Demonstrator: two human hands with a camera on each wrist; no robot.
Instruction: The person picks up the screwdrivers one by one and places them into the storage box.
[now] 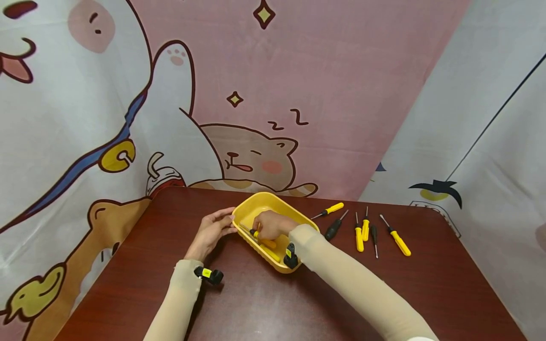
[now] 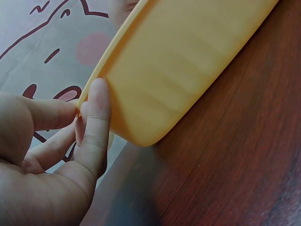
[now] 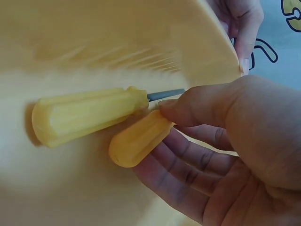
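Note:
A yellow plastic basin (image 1: 251, 204) stands on the dark wooden table. At its left end my left hand (image 1: 210, 233) grips the rim, with the thumb on one side and fingers on the other in the left wrist view. My right hand (image 1: 273, 224) reaches inside the basin and pinches a screwdriver with an orange-yellow handle (image 3: 136, 141) between thumb and fingers. Beside it, along the basin wall, lies another screwdriver with a paler yellow handle (image 3: 87, 115) and a grey shaft (image 3: 164, 94). My right fingers partly hide the held screwdriver's shaft.
Several screwdrivers lie right of the basin. A yellow-handled one (image 1: 335, 207) is at the back, a thick black one (image 1: 333, 229) near the basin, a thin black one (image 1: 374, 233) farther right, and another yellow-handled one (image 1: 400, 242) rightmost. A printed cloth (image 1: 341, 94) hangs behind the table.

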